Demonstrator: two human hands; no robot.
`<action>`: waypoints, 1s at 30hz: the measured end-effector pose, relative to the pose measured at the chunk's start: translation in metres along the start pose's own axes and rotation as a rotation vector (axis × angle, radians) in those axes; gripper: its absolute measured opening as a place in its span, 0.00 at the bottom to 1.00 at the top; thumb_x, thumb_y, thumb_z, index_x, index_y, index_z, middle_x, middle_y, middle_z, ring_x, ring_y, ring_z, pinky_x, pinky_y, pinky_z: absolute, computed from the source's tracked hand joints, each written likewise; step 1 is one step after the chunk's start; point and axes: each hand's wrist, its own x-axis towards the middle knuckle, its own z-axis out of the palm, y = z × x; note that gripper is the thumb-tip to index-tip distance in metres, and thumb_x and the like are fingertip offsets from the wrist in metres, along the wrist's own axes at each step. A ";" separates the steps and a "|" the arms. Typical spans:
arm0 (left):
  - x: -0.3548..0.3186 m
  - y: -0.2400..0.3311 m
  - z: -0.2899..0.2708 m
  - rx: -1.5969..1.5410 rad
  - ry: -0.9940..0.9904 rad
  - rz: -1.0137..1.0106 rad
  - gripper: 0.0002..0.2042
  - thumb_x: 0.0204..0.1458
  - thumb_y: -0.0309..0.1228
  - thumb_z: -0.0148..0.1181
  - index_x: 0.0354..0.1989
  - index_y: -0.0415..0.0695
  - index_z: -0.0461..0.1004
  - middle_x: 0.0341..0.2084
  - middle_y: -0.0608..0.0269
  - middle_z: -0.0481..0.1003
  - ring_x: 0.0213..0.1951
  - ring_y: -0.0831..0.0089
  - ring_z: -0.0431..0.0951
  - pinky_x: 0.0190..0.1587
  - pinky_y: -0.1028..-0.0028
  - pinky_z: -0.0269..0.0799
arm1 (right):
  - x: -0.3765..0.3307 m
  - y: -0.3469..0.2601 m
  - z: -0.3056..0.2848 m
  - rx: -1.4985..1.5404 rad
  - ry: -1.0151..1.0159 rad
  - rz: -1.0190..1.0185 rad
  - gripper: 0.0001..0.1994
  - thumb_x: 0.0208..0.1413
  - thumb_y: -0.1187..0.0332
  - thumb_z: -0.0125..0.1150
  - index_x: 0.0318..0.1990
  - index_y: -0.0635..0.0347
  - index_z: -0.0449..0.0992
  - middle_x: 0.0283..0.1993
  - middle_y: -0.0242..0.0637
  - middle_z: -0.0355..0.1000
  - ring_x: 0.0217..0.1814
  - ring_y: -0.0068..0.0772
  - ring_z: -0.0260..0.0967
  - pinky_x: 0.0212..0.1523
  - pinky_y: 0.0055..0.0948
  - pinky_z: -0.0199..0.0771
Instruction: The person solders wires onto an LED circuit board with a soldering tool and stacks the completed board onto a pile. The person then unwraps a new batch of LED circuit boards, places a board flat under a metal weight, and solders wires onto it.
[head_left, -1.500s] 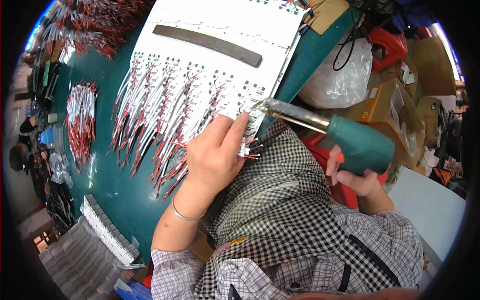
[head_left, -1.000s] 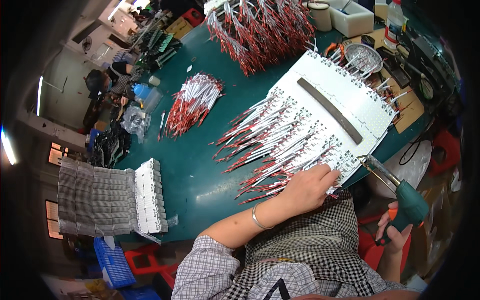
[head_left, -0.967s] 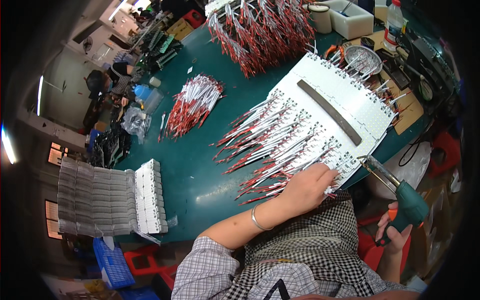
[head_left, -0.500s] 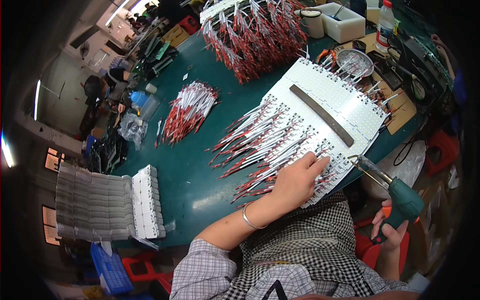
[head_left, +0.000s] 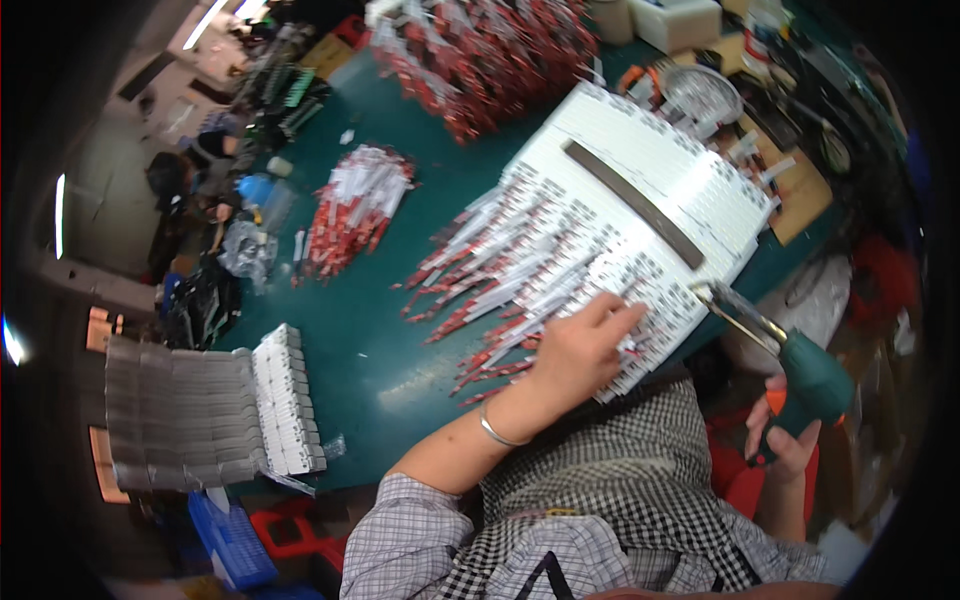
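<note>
My right hand (head_left: 785, 440) is wrapped round the handle of a green soldering gun (head_left: 815, 380) with an orange trigger. Its metal tip is close to the right edge of a sheet of white LED boards (head_left: 640, 160). My left hand (head_left: 580, 350) rests at the near end of that sheet, fingers bent together near the board pads; blur hides what they pinch. Rows of white wires with red ends (head_left: 500, 290) fan out leftward from the sheet, some running beside and under my left hand. A dark flat bar (head_left: 635, 203) lies across the boards.
A loose pile of white-and-red wires (head_left: 355, 210) lies on the green table (head_left: 385, 330). Stacked white board strips (head_left: 285, 400) stand at the near left. A larger wired stack (head_left: 480, 60), a metal dish (head_left: 700, 95) and a white box (head_left: 676, 25) sit at the back.
The whole view has shifted and blurred slightly, with table things appearing higher and further left. The soldering gun and both hands keep nearly the same places relative to the boards.
</note>
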 end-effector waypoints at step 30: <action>0.011 0.000 0.015 0.070 -0.041 0.130 0.25 0.29 0.11 0.55 0.42 0.37 0.75 0.26 0.59 0.68 0.22 0.66 0.71 0.21 0.69 0.68 | 0.006 -0.004 0.005 0.002 -0.129 0.087 0.26 0.50 0.71 0.64 0.56 0.73 0.66 0.36 0.49 0.73 0.24 0.22 0.70 0.26 0.19 0.72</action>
